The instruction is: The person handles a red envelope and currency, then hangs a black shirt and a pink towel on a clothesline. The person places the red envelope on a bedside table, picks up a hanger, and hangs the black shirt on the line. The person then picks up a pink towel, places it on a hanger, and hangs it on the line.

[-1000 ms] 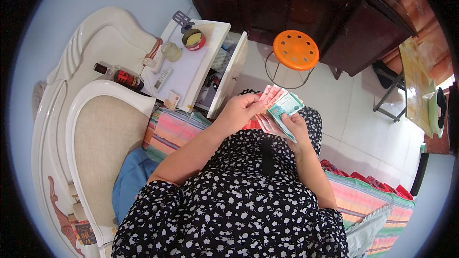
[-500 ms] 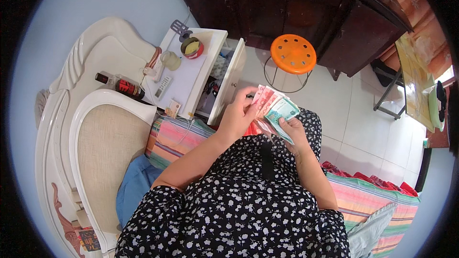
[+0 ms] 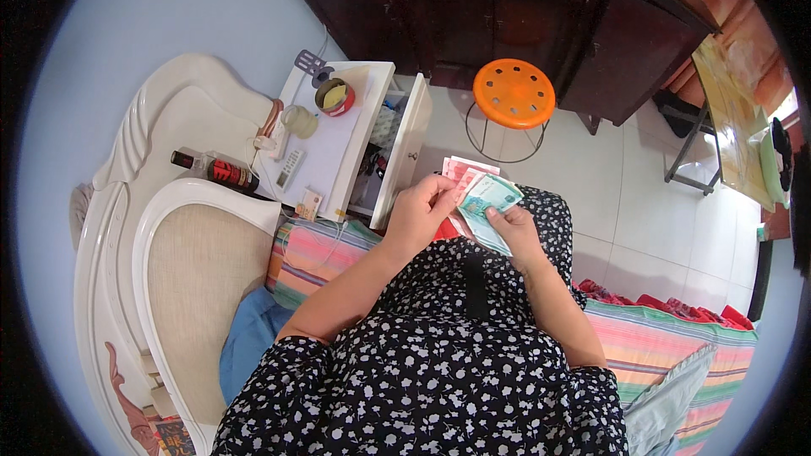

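Observation:
Over my lap I hold a fanned bundle of banknotes. My right hand grips the green banknotes, its thumb pressed flat on top of them. At the far left of the bundle stand the red banknotes, and my left hand pinches their edge between thumb and fingers. Something bright red shows below my left hand, partly covered; I cannot tell what it is. The lower part of the bundle lies against my black floral dress.
On the left, a white nightstand with its drawer pulled out carries a remote, a jar and a red bowl. A dark bottle lies by the headboard. Ahead stand an orange stool and a dark cabinet.
The red banknotes, spread in a wide fan before, are now closer together behind the green ones. My left hand has shifted slightly lower, and the whole view has moved a little.

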Available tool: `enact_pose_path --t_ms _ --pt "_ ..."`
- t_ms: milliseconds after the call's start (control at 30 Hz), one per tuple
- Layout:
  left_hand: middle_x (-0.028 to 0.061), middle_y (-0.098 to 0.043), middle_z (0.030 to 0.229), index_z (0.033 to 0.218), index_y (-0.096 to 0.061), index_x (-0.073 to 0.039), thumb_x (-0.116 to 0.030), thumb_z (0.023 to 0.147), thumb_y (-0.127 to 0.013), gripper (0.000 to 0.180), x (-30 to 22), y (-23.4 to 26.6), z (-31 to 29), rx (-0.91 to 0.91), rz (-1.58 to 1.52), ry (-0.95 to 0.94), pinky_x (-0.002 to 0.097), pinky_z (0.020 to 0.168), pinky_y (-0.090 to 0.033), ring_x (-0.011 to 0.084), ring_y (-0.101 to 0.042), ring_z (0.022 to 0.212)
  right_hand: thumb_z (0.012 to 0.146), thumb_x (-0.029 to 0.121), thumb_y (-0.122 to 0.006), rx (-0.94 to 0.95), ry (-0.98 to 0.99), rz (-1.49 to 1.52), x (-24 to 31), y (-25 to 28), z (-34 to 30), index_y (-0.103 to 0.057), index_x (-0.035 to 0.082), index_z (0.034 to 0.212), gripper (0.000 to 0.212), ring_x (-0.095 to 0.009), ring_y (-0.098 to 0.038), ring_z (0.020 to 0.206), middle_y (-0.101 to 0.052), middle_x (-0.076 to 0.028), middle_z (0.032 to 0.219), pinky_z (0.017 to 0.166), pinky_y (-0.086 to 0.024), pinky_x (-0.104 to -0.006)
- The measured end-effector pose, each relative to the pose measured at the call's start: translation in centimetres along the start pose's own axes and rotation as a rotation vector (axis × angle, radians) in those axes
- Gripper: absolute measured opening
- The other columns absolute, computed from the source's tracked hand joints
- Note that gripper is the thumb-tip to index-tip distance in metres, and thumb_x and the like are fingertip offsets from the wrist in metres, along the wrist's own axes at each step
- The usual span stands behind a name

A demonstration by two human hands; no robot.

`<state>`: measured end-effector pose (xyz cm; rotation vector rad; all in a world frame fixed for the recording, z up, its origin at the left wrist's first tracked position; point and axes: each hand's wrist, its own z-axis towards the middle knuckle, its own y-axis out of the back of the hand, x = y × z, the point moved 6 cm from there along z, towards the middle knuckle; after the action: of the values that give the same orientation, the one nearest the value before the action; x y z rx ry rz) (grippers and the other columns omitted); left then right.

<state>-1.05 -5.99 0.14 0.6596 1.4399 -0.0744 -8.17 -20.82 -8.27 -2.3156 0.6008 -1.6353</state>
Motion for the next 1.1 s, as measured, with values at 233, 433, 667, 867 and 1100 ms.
enact_pose_path --t_ms 233,433,667,867,1100 --pt "0.0092 -0.065 0.094 0.128 -0.037 0.001 -0.012 0.095 -0.049 0.037 0.3 0.1 0.2 -0.005 -0.095 -0.021 0.0260 0.078 -0.048 0.0114 -0.061 0.086 0.091 0.015 -0.059 -0.051 0.044 -0.081 0.6 -0.7 0.5 -0.062 -0.004 0.105 0.024 -0.009 -0.058 0.080 -0.066 -0.004 0.094 0.074 -0.048 -0.0245" --pt "0.0105 -0.051 0.123 0.139 -0.022 0.004 -0.008 0.092 -0.051 0.057 1.2 -1.4 -0.3 0.446 -0.826 0.342 0.0286 0.090 -0.045 0.0145 -0.054 0.106 0.086 0.008 -0.064 -0.097 0.037 -0.102 1.4 -1.0 1.3 -0.062 -0.003 0.102 0.019 -0.009 -0.059 0.074 -0.066 -0.005 0.088 0.067 -0.050 -0.0241" --pt "0.0127 -0.027 0.143 0.146 -0.003 -0.005 -0.001 0.076 -0.064 0.093 -1.6 -0.9 -1.7 0.709 -0.135 -0.091 0.0356 0.104 -0.035 0.0209 -0.039 0.128 0.084 0.005 -0.065 -0.111 -0.051 0.092 1.7 -1.4 1.0 -0.061 -0.003 0.097 0.016 -0.014 -0.064 0.072 -0.066 -0.009 0.087 0.064 -0.053 -0.0262" --pt "0.0169 -0.020 0.146 0.146 -0.005 -0.004 0.001 0.073 -0.063 0.093 -2.5 -1.0 -2.3 0.800 0.013 -0.270 0.0377 0.108 -0.029 0.0270 -0.033 0.132 0.085 0.008 -0.063 0.036 -0.110 0.274 1.0 -1.3 0.8 -0.060 0.000 0.098 0.015 -0.017 -0.065 0.080 -0.065 -0.009 0.091 0.073 -0.053 -0.0291" --pt "0.0125 -0.057 0.114 0.134 -0.040 -0.010 -0.010 0.078 -0.070 0.064 -3.8 -0.2 -0.6 0.341 0.312 -0.218 0.0383 0.092 -0.045 0.0256 -0.055 0.111 0.086 0.003 -0.058 0.004 -0.084 0.080 0.7 -1.7 0.8 -0.059 0.002 0.102 0.016 -0.018 -0.064 0.087 -0.065 -0.008 0.095 0.077 -0.053 -0.0289"
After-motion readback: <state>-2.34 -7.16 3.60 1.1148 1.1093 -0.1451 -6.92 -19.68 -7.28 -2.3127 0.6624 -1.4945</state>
